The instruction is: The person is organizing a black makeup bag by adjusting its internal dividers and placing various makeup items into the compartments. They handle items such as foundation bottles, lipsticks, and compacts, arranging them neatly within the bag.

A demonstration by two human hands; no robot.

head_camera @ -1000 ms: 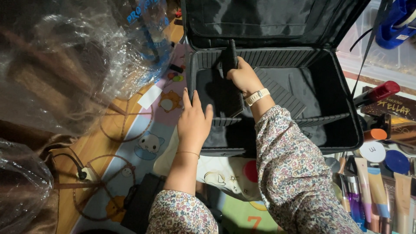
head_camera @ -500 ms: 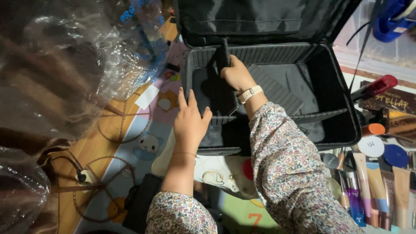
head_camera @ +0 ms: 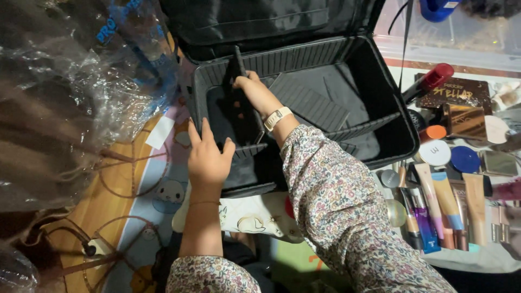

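From my seat, the open case [head_camera: 374, 116] reads as matt black fabric, its inner walls ribbed and padded. The divider panel [head_camera: 237, 100] I grip looks like the same dull black cloth over something stiff. My sleeve [head_camera: 342, 211] is soft printed cotton-like cloth with a small floral pattern. The watch strap [head_camera: 277, 118] looks smooth and pale, like plastic or rubber. At the mat's left edge, clear plastic wrap [head_camera: 81, 81] is crinkled and glossy. The tubes [head_camera: 442, 203] by the case's right edge shine like smooth plastic.

I see my arms in loose floral-print sleeves, small mixed-colour flowers on pale cloth; a cream wristwatch [head_camera: 277, 118] on my right wrist, a thin bracelet [head_camera: 204, 203] on my left.
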